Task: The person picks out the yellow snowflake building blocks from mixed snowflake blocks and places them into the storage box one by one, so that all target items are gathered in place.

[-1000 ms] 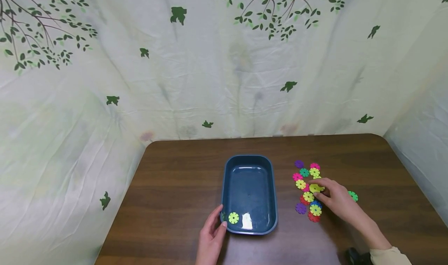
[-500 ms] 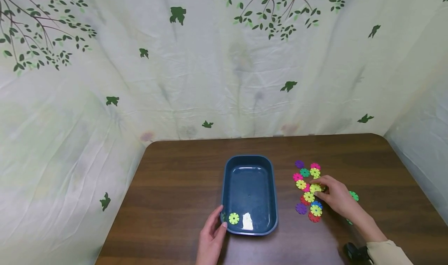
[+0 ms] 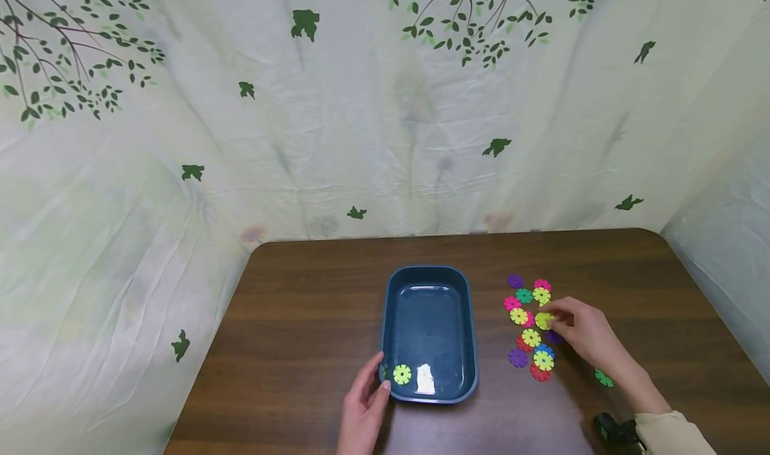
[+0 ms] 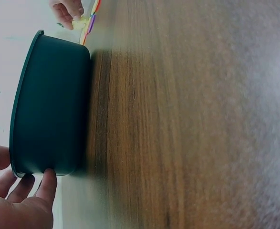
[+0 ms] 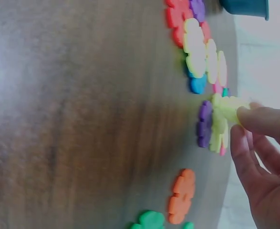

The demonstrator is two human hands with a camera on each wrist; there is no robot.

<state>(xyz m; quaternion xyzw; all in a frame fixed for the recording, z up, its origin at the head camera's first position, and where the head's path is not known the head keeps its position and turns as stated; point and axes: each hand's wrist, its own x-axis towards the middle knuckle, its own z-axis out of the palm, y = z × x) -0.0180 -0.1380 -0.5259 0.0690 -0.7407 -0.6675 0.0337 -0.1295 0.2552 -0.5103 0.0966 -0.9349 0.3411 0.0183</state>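
Thumb and fingers of my left hand (image 3: 362, 405) grip the near left corner of a deep blue plastic tray (image 3: 428, 335), also seen from the side as a dark tray wall (image 4: 54, 105) in the left wrist view. A yellow-green flower-shaped disc (image 3: 402, 374) lies inside the tray by that corner. My right hand (image 3: 586, 331) pinches a yellow flower-shaped disc (image 5: 229, 109) with notched edges between thumb and fingers, tilted above the loose pile. Other yellow discs (image 5: 194, 47) lie close by, and a purple disc (image 5: 204, 124) shows under the held one.
Several red, pink, blue, purple and teal discs (image 3: 524, 296) spread right of the tray on the brown wooden table (image 3: 313, 294). An orange disc (image 5: 181, 196) and a green disc (image 3: 603, 378) lie near the right forearm. A leaf-printed white cloth (image 3: 373, 107) hangs behind the table.
My right hand has shifted slightly right, with the yellow disc now tilted in its fingers. A purple disc beneath has come into view. My left hand and the tray stay put.
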